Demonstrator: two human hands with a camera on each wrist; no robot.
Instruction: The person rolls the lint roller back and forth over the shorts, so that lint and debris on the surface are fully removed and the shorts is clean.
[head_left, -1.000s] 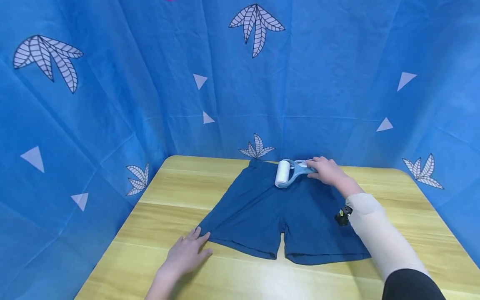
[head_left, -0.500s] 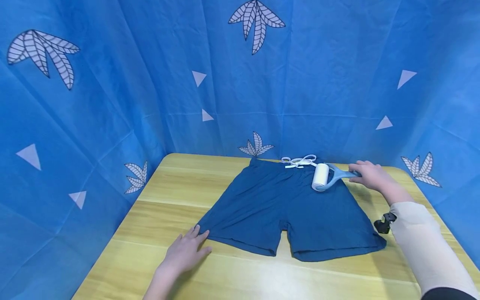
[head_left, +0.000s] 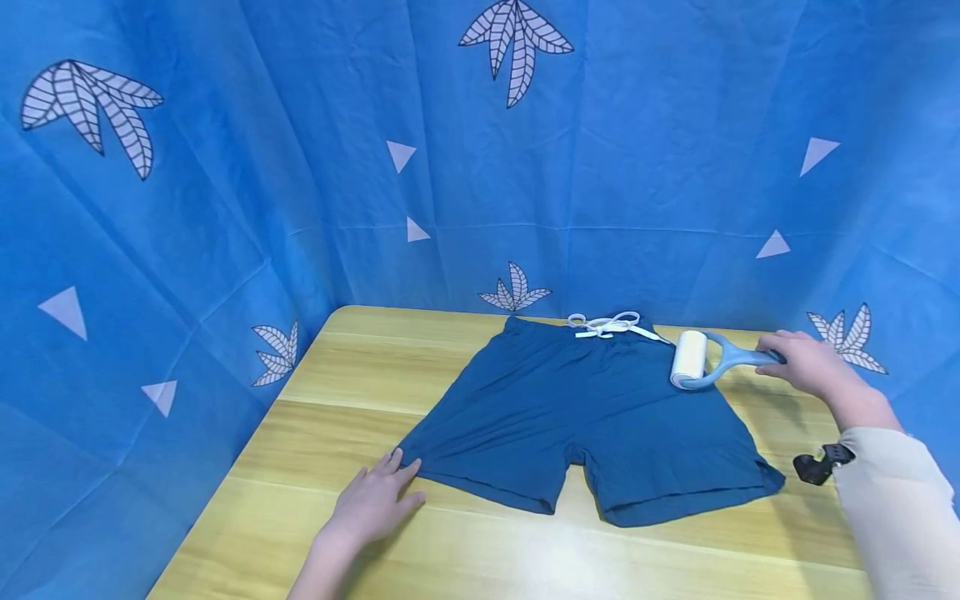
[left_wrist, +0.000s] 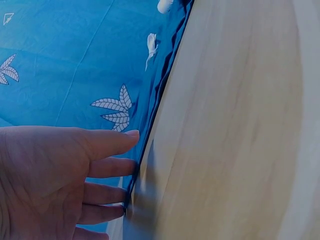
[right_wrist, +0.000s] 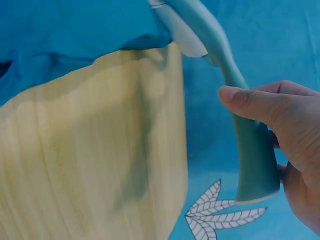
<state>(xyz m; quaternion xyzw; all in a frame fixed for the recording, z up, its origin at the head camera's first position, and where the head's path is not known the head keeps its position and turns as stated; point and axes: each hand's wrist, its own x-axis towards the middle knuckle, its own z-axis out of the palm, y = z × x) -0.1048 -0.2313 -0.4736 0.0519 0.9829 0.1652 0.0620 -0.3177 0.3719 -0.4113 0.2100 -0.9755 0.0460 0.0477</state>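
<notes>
Dark blue shorts (head_left: 525, 400) lie spread flat, waistband at the back with a white drawstring (head_left: 606, 325) tied in a bow. My right hand (head_left: 813, 367) grips the blue handle of a lint roller (head_left: 688, 360), whose white roll sits at the shorts' right side near the waistband. In the right wrist view the thumb and fingers wrap the lint roller's handle (right_wrist: 252, 155). My left hand (head_left: 372, 502) has its fingers extended, fingertips on the lower left corner of the shorts' leg. The left wrist view shows those fingers (left_wrist: 107, 195) at the hem, pinching nothing.
The shorts lie on a light wooden table (head_left: 352, 367) with rounded back corners. A blue curtain (head_left: 645, 167) with white leaf and triangle prints hangs behind the table and along its left side. A small black device (head_left: 823, 463) is strapped at the right wrist.
My right hand has moved right with the lint roller, from the middle of the waistband to the shorts' right edge. The drawstring bow is now uncovered. The left hand has stayed in place.
</notes>
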